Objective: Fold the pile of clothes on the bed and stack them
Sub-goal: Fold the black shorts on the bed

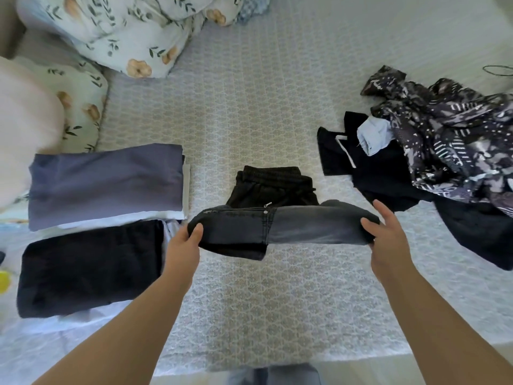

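While held over the bed point(277, 107): folded dark jeans point(277, 229), left grip point(184, 244) and right grip point(385, 234) each curled around an end; folded stacks point(97, 218) at left; unfolded pile point(444, 151) at right

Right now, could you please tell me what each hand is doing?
Left hand: grips the left end of the folded dark jeans.
Right hand: grips the jeans' right end.
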